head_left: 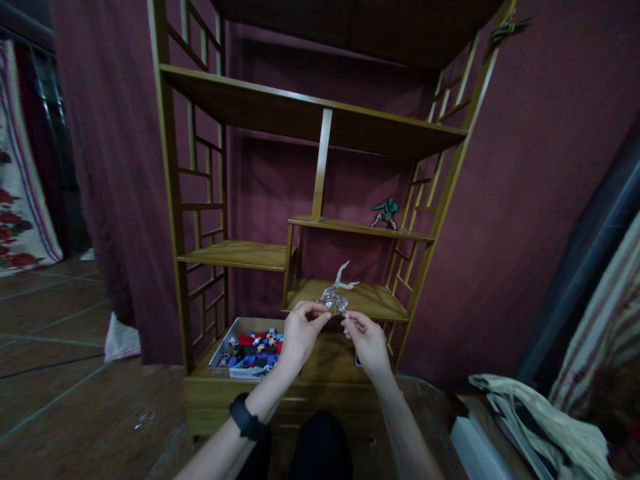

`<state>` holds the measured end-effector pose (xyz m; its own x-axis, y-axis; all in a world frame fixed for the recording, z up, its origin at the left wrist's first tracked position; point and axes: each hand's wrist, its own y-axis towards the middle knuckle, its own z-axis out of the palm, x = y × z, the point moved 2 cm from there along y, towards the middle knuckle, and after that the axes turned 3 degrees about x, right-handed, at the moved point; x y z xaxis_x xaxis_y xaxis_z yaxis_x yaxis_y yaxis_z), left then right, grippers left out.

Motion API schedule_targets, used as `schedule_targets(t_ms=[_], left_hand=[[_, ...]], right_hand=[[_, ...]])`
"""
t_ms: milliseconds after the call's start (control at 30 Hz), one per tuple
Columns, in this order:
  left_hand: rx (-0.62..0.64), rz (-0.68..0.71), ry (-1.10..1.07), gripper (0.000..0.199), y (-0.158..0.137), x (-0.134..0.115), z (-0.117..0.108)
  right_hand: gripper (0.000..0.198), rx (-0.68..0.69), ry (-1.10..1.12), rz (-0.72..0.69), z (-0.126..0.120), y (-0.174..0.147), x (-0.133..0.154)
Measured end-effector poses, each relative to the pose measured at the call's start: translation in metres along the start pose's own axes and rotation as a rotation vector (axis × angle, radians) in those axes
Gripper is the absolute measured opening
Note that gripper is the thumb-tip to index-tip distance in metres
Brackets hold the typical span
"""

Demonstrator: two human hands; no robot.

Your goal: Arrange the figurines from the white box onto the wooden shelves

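In front of the shelf, a clear plastic piece (336, 300) is held up between my two hands. It has a rounded, see-through lower part and pale, branching prongs rising at the top right. My left hand (303, 333) pinches its lower left side between thumb and fingers. My right hand (367, 339) is closed at its lower right edge, fingertips pressed together there; a tiny pale bit shows under them, too small to name. Left of my hands, an open box (223, 369) full of small colourful figures (255, 348) sits on the unit's lowest surface.
A wooden shelf unit (240, 255) with stepped shelves stands ahead. One green and brown figurine (387, 215) is on its right middle shelf. Folded cloth (545, 413) lies at the lower right, and a curtain (115, 200) hangs at the left. Clear wrapping (144, 419) lies on the floor.
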<state>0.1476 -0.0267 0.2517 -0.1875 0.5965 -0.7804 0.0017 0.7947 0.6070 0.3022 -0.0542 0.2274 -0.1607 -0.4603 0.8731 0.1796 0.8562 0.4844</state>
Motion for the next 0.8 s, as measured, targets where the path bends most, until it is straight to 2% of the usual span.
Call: schedule_targets(t_ms=[433, 633, 800], left_hand=[[-0.019, 0.178, 0.281, 0.01, -0.023, -0.012, -0.005], [-0.02, 0.206, 0.381, 0.011, -0.027, -0.011, -0.009], [-0.027, 0.196, 0.358, 0.013, -0.025, -0.005, -0.01]], right_hand=[[0.035, 0.003, 0.202, 0.086, 0.014, -0.001, -0.026], [0.037, -0.017, 0.19, 0.017, 0.015, -0.002, -0.023], [0.035, -0.049, 0.143, -0.026, 0.014, -0.002, -0.018]])
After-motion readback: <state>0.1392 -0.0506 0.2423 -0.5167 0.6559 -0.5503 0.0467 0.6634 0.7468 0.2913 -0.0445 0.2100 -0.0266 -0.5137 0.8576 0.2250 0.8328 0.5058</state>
